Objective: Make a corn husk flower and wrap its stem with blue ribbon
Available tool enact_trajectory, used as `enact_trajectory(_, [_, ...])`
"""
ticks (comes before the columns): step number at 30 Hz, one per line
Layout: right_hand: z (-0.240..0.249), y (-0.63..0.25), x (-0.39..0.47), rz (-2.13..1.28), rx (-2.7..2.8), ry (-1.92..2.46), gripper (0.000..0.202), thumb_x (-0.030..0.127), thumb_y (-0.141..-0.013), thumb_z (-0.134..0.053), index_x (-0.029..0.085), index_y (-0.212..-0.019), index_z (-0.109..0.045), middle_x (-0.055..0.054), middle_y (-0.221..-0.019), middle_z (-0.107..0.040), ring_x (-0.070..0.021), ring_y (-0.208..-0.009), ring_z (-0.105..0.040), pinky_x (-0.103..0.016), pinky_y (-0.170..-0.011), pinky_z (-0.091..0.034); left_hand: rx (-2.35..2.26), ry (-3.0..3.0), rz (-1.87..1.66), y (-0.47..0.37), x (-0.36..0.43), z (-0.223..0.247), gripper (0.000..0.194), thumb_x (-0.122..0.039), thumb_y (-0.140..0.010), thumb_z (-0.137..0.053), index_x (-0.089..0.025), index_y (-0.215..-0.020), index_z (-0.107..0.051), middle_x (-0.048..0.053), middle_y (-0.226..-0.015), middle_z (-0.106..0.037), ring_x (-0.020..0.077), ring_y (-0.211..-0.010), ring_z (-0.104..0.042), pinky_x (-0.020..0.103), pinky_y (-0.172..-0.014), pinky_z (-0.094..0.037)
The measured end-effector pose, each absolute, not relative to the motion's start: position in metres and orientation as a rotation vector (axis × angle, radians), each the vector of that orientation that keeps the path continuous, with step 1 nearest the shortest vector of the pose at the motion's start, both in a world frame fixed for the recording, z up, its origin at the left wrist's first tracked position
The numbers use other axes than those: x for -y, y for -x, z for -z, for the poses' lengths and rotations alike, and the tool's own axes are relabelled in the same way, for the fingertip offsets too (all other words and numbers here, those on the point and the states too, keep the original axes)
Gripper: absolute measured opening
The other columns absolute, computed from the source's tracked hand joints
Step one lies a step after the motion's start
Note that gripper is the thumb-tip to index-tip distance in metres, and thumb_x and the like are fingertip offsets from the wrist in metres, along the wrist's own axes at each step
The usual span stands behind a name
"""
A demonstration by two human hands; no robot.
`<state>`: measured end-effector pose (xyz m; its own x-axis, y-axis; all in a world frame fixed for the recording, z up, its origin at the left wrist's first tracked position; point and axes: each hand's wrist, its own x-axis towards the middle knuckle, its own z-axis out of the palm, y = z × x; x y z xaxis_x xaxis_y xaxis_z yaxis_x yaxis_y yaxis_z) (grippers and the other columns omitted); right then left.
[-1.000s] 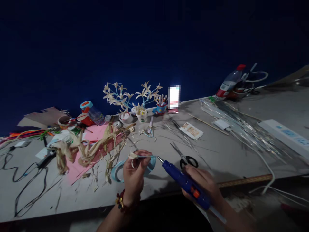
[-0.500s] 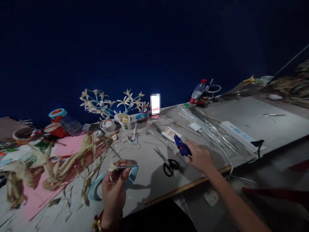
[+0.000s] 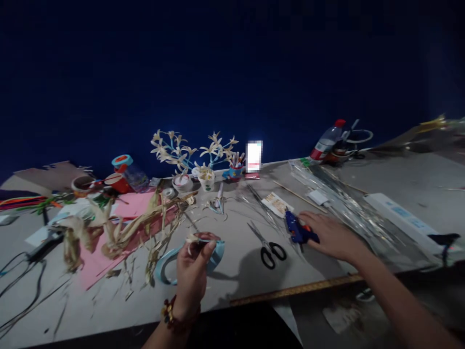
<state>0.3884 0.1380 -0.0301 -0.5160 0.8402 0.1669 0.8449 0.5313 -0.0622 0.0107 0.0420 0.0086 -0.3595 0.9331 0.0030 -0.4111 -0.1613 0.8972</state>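
My left hand is closed in a pinch on a small pale husk flower with a light blue strip at its stem. Behind and around that hand curves a light blue band of tape, partly hidden by the fingers. A blue glue gun with an orange trigger rests on the table, its nozzle pointing away. My right hand is at its handle, fingers stretched and loosened around it. Black-handled scissors lie spread between the two hands. Past the nozzle is a small printed card.
Husk flowers on blue stems stand in small pots at the back, beside a pen cup and a lit phone. Dried husks cover pink paper at left. Wires, a bottle and a power strip are right.
The view has turned left, so the table appears shifted right. My right hand has lowered the glue gun to the table and its fingers have loosened. My left hand keeps its pinch.
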Motion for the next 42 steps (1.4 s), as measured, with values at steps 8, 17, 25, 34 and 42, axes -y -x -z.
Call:
enact_trajectory(8, [0.009, -0.236, -0.081, 0.408, 1.967, 0.699, 0.026, 0.013, -0.082, -0.076, 0.025, -0.102, -0.065, -0.003, -0.094, -0.071, -0.0205, -0.09, -0.068, -0.038, -0.084, -0.06, -1.046, -0.65, -1.652, -0.021, -0.042, -0.01, 0.023, -0.031, -0.067, -0.088, -0.016, -0.077, -0.073, 0.003, -0.081, -0.072, 0.0163, -0.08, -0.068, 0.029, -0.08, -0.054])
enact_trajectory(17, [-0.027, -0.182, -0.072, 0.421, 2.005, 0.498, 0.031, 0.008, -0.081, -0.076, 0.037, -0.091, -0.072, 0.005, -0.084, -0.068, -0.0148, -0.082, -0.064, -0.034, -0.092, -0.058, -1.027, -0.745, -1.644, -0.016, -0.031, -0.012, 0.017, -0.027, -0.073, -0.084, -0.017, -0.082, -0.073, 0.004, -0.084, -0.072, 0.018, -0.083, -0.067, 0.03, -0.082, -0.053])
enact_trajectory(25, [-0.02, -0.18, -0.064, 0.354, 1.958, 0.514, 0.026, 0.008, -0.082, -0.072, 0.033, -0.086, -0.072, 0.003, -0.08, -0.068, -0.0163, -0.078, -0.062, -0.034, -0.089, -0.057, -1.005, -0.868, -1.615, -0.017, -0.026, -0.01, 0.012, -0.025, -0.078, -0.08, -0.018, -0.083, -0.072, 0.006, -0.086, -0.073, 0.0215, -0.086, -0.069, 0.034, -0.083, -0.055])
enact_trajectory(34, [-0.021, -0.181, -0.07, -0.109, 1.838, 0.479, 0.019, 0.014, -0.087, -0.06, 0.028, -0.096, -0.069, 0.001, -0.08, -0.069, -0.018, -0.072, -0.064, -0.045, -0.089, -0.051, -1.076, -1.148, -1.569, -0.009, -0.02, -0.013, 0.003, -0.022, -0.083, -0.075, -0.019, -0.084, -0.075, 0.007, -0.086, -0.074, 0.0234, -0.088, -0.068, 0.034, -0.083, -0.054])
enact_trajectory(42, [-0.017, -0.175, -0.071, -1.063, 1.569, 0.567, 0.016, 0.033, -0.088, -0.071, 0.022, -0.078, -0.065, -0.002, -0.079, -0.063, -0.0181, -0.074, -0.062, -0.031, -0.067, -0.051, -0.983, -1.425, -1.471, 0.002, -0.023, -0.028, 0.01, -0.019, -0.087, -0.068, -0.022, -0.085, -0.077, 0.007, -0.081, -0.073, 0.0242, -0.081, -0.068, 0.036, -0.078, -0.052])
